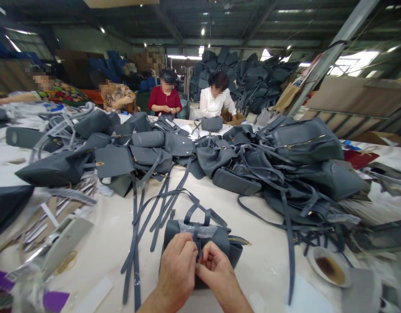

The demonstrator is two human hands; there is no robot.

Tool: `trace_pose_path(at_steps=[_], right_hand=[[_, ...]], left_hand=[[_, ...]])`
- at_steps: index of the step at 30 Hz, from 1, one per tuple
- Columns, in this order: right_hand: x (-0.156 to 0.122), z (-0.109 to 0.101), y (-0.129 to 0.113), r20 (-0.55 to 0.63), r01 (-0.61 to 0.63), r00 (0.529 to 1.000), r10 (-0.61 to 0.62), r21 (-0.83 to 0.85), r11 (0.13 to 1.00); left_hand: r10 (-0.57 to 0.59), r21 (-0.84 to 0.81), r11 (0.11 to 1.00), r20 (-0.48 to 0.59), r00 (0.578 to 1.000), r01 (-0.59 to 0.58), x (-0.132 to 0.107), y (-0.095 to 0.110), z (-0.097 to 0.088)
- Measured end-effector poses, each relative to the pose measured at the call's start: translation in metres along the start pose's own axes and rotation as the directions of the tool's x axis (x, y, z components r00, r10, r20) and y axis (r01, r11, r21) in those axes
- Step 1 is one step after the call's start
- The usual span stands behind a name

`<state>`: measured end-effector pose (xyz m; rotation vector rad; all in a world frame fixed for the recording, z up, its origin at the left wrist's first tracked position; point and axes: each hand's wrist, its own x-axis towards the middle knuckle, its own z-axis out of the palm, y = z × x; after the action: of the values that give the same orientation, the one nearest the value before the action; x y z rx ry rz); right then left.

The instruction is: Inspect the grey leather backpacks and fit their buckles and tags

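The dark grey bag (220,237) sits on the white table (259,252) right in front of the person, its two-sided handle (207,217) standing up at the top, and both bare hands meet at the middle of its front, around a narrow strap (195,234). The left hand (180,266) is bent inward with its back to the camera, so I cannot tell what its fingertips grip; the right hand (216,263) has thumb and forefinger brought narrow, though whether they pinch the strap is hidden too. Done well, this close work probably wants one hand steadying the bag's front while the other handles the strap in small, even pulls, keeping it flat and untwisted. The clear film (205,230) under the handle is best left smooth (it looks easy to snag), and the open-ended zipper (240,240) at the side kept away from the knuckles. Long loose straps (136,261) lie just beside the bag, so elbows should stay off them.
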<state>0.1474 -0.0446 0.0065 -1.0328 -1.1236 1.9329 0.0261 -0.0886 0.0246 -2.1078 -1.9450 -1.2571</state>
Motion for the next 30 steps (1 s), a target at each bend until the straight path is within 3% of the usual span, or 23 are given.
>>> trace_pose_path(at_steps=[3,6,9,12,15,18,20,22,23,25,27,28,30], right_hand=[[-0.001,-0.001,0.005,-0.072,0.042,0.996,-0.045,-0.031,0.999],[-0.004,-0.006,0.005,-0.124,0.097,0.987,-0.102,-0.044,0.994],[-0.006,-0.01,0.007,-0.064,0.158,0.98,-0.187,-0.307,0.938],[-0.007,-0.014,0.014,0.022,0.213,0.972,-0.234,-0.509,0.834],[-0.008,-0.018,0.017,0.054,0.165,0.986,-0.157,-0.36,0.918],[-0.014,-0.021,0.012,0.184,-0.024,0.982,0.04,-0.089,0.996],[-0.018,-0.022,0.009,0.343,-0.187,0.928,0.147,0.086,0.979],[-0.02,-0.022,0.011,0.412,-0.268,0.891,0.189,0.142,0.953],[-0.02,-0.022,0.015,0.392,-0.265,0.897,0.206,0.102,0.959],[-0.018,-0.022,0.025,0.286,-0.222,0.93,0.23,-0.059,0.973],[-0.015,-0.02,0.036,0.201,-0.201,0.95,0.238,-0.189,0.961],[-0.013,-0.019,0.041,0.179,-0.196,0.955,0.237,-0.22,0.956],[-0.01,-0.013,0.044,0.156,-0.17,0.964,0.214,-0.253,0.952]], left_hand=[[-0.059,-0.074,0.995,0.013,0.998,0.06,0.003,0.001,0.002],[0.117,0.005,0.993,0.034,0.993,-0.117,0.003,-0.006,0.001],[0.234,0.102,0.966,0.051,0.971,-0.238,0.004,-0.012,0.0],[0.079,0.019,0.997,0.069,0.994,-0.08,0.007,-0.011,0.002],[-0.082,-0.048,0.995,0.082,0.993,0.086,0.006,-0.008,0.005],[0.04,-0.028,0.999,0.056,0.998,-0.039,0.005,-0.012,0.006],[0.144,-0.005,0.99,0.024,0.989,-0.144,0.007,-0.017,0.004],[0.183,0.04,0.982,0.005,0.983,-0.183,0.009,-0.022,0.001],[0.176,0.072,0.982,0.004,0.984,-0.176,0.01,-0.024,0.0],[0.116,0.125,0.985,0.019,0.993,-0.118,0.01,-0.026,-0.002],[-0.03,0.122,0.992,0.068,0.997,0.021,0.007,-0.025,-0.003],[-0.129,0.086,0.989,0.116,0.985,0.119,0.005,-0.024,-0.003],[-0.309,-0.054,0.941,0.258,0.915,0.333,0.003,-0.019,-0.003]])
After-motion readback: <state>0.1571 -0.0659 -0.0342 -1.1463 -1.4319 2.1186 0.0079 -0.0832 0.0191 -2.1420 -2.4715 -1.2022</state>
